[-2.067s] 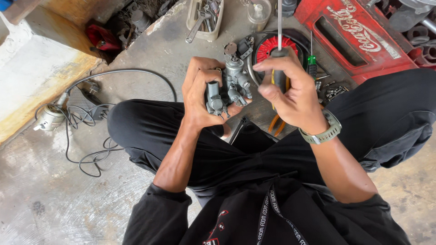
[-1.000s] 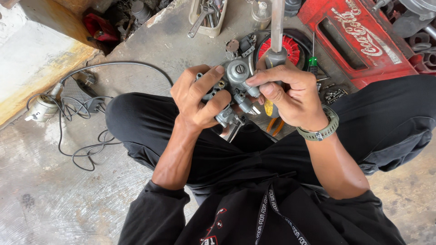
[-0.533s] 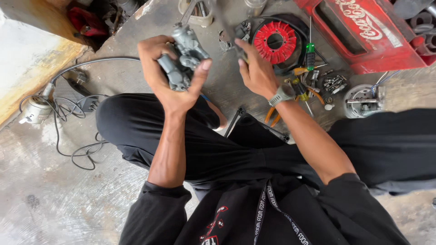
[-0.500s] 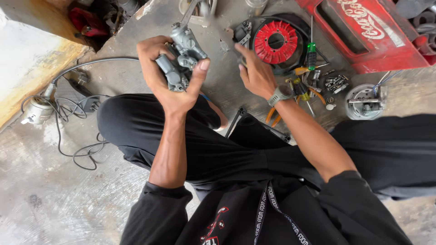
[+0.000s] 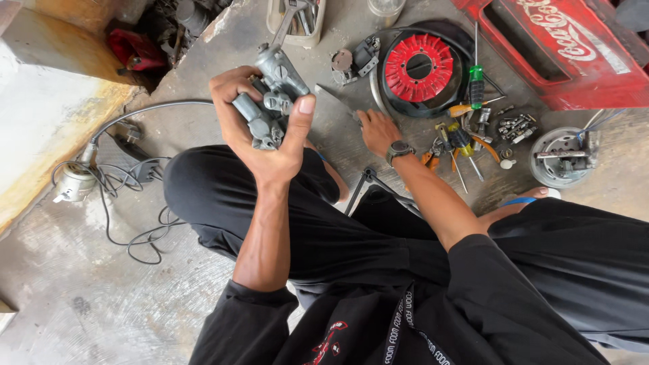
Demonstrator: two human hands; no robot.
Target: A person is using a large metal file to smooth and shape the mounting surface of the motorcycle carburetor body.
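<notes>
Concrete workshop floor (image 5: 101,297) serves as the work surface; the person sits on it with parts spread at the far side. Left hand (image 5: 260,138) is closed around a grey metal carburettor (image 5: 270,101), held raised above the left knee, thumb pressed on its right face. Right hand (image 5: 377,130) lies on the floor, fingers loosely spread, gripping nothing, near a flat metal blade (image 5: 332,105) and a red finned wheel (image 5: 419,66). Screwdrivers (image 5: 466,132) and small fasteners (image 5: 514,126) lie further right. Judged status: carburettor is off the machine and in hand; tool selection appears unfinished.
</notes>
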